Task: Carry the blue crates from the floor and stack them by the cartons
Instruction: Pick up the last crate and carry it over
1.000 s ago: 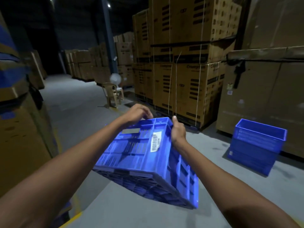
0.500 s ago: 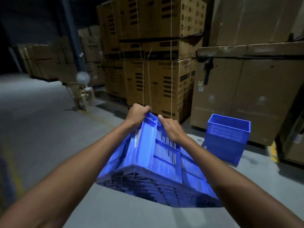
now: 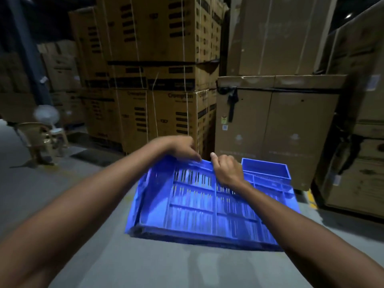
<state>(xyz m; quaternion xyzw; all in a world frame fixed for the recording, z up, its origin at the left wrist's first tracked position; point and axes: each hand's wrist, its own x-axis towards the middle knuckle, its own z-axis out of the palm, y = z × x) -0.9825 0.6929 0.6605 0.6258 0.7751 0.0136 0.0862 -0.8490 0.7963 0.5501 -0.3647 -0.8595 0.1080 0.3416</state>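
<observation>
I hold a blue slotted crate [image 3: 207, 208] in front of me, tilted so its long side faces up. My left hand [image 3: 182, 147] grips its far rim on the left, and my right hand [image 3: 226, 169] grips the same rim just to the right. Directly behind it, a second blue crate [image 3: 268, 169] stands upright on the floor against a large brown carton [image 3: 276, 134]; the carried crate hides its lower part.
Tall stacks of strapped cartons [image 3: 158, 80] rise ahead and on the right [image 3: 357, 142]. A plastic chair [image 3: 39, 140] and a small white fan [image 3: 46, 115] stand at the left. Grey concrete floor [image 3: 62, 183] stretches to the left and below me.
The view has swung right and nearer to the cartons. The carried crate has turned so its side lies flatter, and it now overlaps the crate on the floor.
</observation>
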